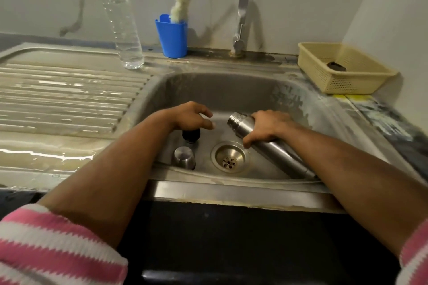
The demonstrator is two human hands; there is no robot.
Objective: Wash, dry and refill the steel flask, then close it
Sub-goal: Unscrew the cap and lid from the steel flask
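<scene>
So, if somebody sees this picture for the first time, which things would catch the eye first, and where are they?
First the steel flask, open and lying tilted in the sink, gripped near its neck by the right hand. Next the left hand, hovering over a black stopper and a steel cap left of the drain. Behind, a clear bottle and a blue cup with a white brush stand out.

Home kitchen: stainless steel sink [231,90] with ribbed drainboard [64,92] (wet), tall steel tap [243,7], perforated cream plastic basket [342,69].
</scene>
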